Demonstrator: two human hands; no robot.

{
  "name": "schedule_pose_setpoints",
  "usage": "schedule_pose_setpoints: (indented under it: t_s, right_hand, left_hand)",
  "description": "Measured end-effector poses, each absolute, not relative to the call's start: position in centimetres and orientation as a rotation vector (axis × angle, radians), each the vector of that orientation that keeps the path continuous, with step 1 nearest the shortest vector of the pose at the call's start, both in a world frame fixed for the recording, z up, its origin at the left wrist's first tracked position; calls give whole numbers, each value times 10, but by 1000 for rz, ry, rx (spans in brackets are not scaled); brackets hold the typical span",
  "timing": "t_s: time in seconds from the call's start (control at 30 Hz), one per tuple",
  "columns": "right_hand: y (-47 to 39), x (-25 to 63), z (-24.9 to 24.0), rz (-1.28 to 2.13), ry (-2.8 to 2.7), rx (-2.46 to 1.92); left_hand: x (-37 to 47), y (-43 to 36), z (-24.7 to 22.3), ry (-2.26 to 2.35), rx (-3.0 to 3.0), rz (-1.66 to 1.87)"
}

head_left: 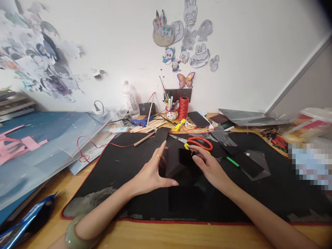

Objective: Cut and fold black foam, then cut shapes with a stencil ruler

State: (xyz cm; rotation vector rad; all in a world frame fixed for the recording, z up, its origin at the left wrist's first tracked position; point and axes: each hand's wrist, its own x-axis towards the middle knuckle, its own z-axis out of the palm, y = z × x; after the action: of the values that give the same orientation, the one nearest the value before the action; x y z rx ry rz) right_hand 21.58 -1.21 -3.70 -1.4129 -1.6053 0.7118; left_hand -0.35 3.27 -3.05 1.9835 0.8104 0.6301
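Note:
A glossy black sheet (174,167), perhaps folded, is between my hands; its outline blends into the black mat. My left hand (149,173) spans its left side, thumb stretched across the front and index finger up at the far edge. My right hand (209,166) has its thumb and bent fingers pinched at a smaller black piece (185,156) against the sheet's right part. Whether the two pieces are joined I cannot tell. Just beyond my right fingers lie scissors (199,143) with red-orange and yellow handles. A black strip (162,134) sits beyond my left fingertips.
The black mat (124,200) has a red edge. A green-handled tool (232,161) and clear film (261,171) lie right. Behind are wooden sticks (145,126), a blue glue gun (141,121), a pen cup (172,113), red thread spool (183,109) and phone (198,119).

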Motion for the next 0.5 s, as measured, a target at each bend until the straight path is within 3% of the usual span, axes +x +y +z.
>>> schedule_pose_setpoints:
  t_s: [0.13,0.5]
  right_hand:
    - [-15,215,-39,687,-1572,-1419]
    - [-22,216,-32,550,-1692,-1316]
  left_hand:
    - [0,29,-29,850,2159,702]
    - [2,30,-27,790,1922,669]
